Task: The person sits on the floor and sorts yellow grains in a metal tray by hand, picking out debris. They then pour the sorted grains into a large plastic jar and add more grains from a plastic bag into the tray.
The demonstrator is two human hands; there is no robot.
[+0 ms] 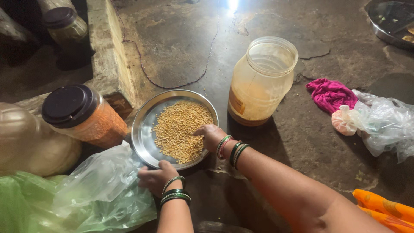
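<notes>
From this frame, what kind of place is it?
Likely a home kitchen floor, work done at ground level: a steel plate of yellow split lentils on a bare stone floor, an open plastic jar and a lidded jar of red lentils beside it.

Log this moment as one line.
left hand: grips steel plate rim | right hand: fingers in yellow lentils | open jar: behind

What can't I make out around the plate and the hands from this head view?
- Right hand fingertips: hidden in the yellow split lentils, head view.
- Left hand fingers under the steel plate rim: hidden.
- Metal dish top right: cut off by the frame edge.
- Dark-lidded jar top left: contents lost in shadow.
</notes>
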